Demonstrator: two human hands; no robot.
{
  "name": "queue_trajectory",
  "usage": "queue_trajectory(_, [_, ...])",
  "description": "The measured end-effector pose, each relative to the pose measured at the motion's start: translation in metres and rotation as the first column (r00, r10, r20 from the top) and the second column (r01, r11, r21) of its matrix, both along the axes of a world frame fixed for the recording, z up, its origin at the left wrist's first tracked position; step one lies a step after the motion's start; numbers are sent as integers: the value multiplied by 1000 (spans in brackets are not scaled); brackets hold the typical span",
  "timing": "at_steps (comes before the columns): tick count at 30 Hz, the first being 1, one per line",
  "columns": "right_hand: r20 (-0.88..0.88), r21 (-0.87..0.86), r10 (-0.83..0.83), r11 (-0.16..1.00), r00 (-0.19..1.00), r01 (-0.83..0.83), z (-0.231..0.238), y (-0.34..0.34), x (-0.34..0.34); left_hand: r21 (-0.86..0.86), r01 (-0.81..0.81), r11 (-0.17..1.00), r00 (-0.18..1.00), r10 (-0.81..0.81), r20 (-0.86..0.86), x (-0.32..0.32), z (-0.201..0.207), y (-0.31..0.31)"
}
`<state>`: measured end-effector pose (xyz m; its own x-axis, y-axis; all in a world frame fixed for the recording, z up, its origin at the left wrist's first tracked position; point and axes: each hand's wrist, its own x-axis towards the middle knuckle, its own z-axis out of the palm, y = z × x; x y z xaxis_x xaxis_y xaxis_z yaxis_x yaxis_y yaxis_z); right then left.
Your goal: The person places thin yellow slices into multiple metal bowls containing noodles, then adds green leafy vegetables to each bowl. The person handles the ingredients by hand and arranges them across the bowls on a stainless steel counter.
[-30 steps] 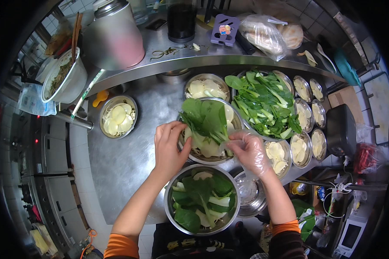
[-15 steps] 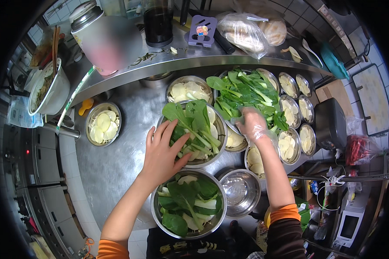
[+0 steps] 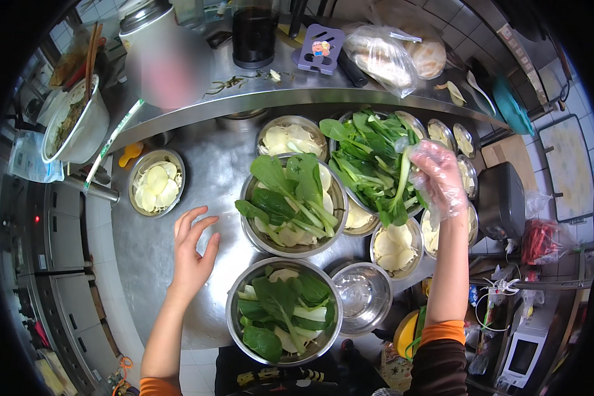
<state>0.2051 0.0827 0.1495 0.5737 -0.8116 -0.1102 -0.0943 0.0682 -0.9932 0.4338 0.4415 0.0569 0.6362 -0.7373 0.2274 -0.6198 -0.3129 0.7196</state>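
Observation:
My right hand, in a clear plastic glove, is closed on a few stalks of bok choy lifted at the right side of a heaped bowl of bok choy. My bare left hand hovers over the steel table with fingers apart, holding nothing. To its right stands a metal bowl with bok choy leaves lying over pale round slices. Nearer me, another metal bowl holds leaves, pale stems and slices. An empty metal bowl touches its right side.
Several small bowls of pale slices crowd the right side; one more bowl sits at far left. A raised steel shelf crosses the back, bearing a dark-filled container, a purple stand and bagged flatbreads.
My left hand has drawn away leftward from the middle bowl. My right hand has risen to the right from the heap, now with bok choy in it.

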Motion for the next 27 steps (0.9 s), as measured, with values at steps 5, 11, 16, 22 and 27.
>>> queue_trajectory(5, [154, 62, 238, 966, 959, -249, 26, 45, 43, 31, -14, 999, 1000, 13, 11, 7, -7, 17])
queue_trajectory(11, [-366, -435, 290, 786, 884, -438, -29, 90, 103, 12, -20, 1000, 1000, 20, -3, 11, -12, 20])
queue_trajectory(16, [-441, -430, 168, 823, 882, -372, -40, 76, 86, 31, -171, 985, 925, 171, -340, 41, -42, 39])
queue_trajectory(22, [-474, -351, 366, 756, 801, -553, -25, 97, 73, 236, -631, 739, 149, 415, -898, 97, -100, 62])
queue_trajectory(27, [-663, -452, 331, 538, 672, -711, -38, 125, 84, 190, -743, 642, -38, 242, -969, 137, -140, 56])
